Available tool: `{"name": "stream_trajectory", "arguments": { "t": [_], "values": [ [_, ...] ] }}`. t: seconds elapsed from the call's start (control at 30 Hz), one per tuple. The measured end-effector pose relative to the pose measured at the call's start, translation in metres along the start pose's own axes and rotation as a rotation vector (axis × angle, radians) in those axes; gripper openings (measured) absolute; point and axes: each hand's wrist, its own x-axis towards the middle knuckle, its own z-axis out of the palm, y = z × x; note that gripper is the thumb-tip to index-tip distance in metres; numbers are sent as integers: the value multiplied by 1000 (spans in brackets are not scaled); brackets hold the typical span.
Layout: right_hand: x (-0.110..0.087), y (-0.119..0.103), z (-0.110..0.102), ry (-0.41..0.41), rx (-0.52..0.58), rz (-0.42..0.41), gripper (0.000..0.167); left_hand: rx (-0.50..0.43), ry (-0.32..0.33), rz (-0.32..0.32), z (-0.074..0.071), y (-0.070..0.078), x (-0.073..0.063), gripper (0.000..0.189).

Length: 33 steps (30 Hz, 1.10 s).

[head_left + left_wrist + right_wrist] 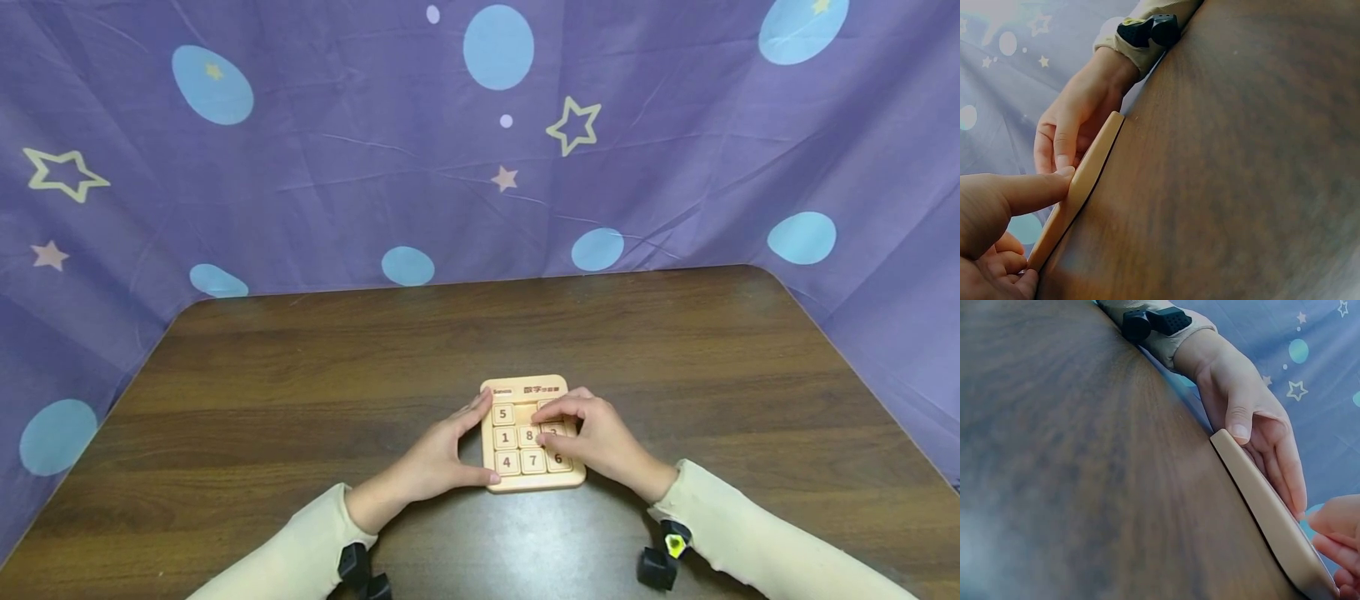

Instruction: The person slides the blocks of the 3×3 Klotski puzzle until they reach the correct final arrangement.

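Smooth wooden number puzzle [518,450], wood-grained table [390,358] with sheen, creased cloth backdrop [337,167]

Soft light leaves pale glare on the near tabletop [573,537], its grain blurred in both wrist views.

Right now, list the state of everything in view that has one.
Puzzle board, flat on the table.
Number tiles, set in the board, a gap in the top row.
Left hand, holding the board's left side with thumb and fingers.
Right hand, bent over the tiles, partly hiding some.
Sleeves, down to the wrists.
Curtain, hanging, creased.
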Motion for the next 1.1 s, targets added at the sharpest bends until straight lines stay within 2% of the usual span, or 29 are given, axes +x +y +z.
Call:
{"name": "stream_trajectory", "arguments": {
  "t": [0.2,0.37,0.57,0.83,1.1],
  "values": [
    [3,-2,5,49,35,11,21,-2,1,-8,0,0,0,97],
    [7,-6,10,40,74,10,22,-2,0,0,0,-1,0,97],
    [14,-7,16,48,70,8,23,-4,-1,10,0,-1,0,97],
    [22,-10,20,46,51,20,23,-150,-43,54,-3,-8,4,95],
    [29,-15,24,13,12,37,24,-137,-37,46,-3,-10,4,97]
  ]
}}
